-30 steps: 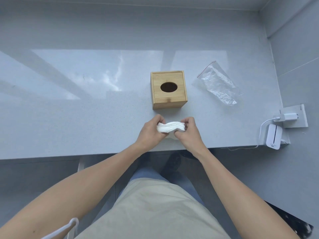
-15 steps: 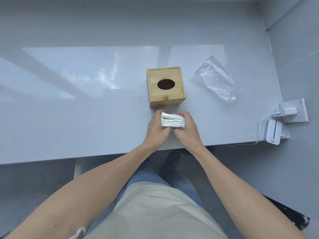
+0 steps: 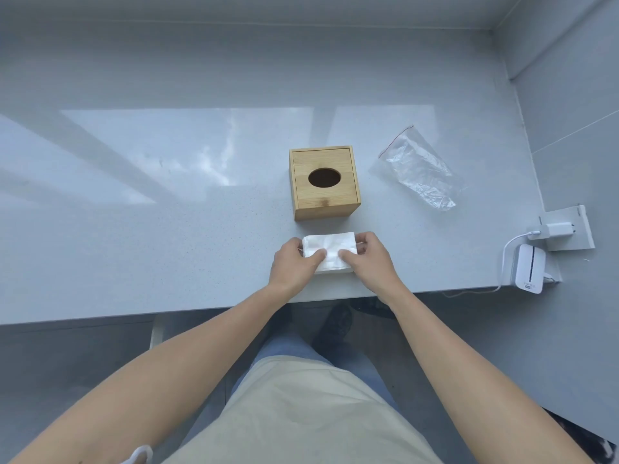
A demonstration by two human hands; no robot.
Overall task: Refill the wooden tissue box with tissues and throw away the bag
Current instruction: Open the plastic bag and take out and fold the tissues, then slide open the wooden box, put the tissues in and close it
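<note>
A white stack of tissues (image 3: 330,246) lies flat on the grey counter (image 3: 167,229) near its front edge. My left hand (image 3: 293,262) grips its left end and my right hand (image 3: 368,257) grips its right end, thumbs on top. Just beyond the stack stands the wooden tissue box (image 3: 324,182), lid closed, with a dark oval hole on top. The clear plastic bag (image 3: 417,170) with a red strip lies flat and crumpled to the right of the box.
At the counter's right end a white charger (image 3: 554,229) sits in a wall socket, its cable running to a small white device (image 3: 529,272). Walls close off the back and right. My legs show below the counter edge.
The tissue stack was held edge-up in both hands above the counter edge; it now lies flat on the counter in front of the box, both hands still on it.
</note>
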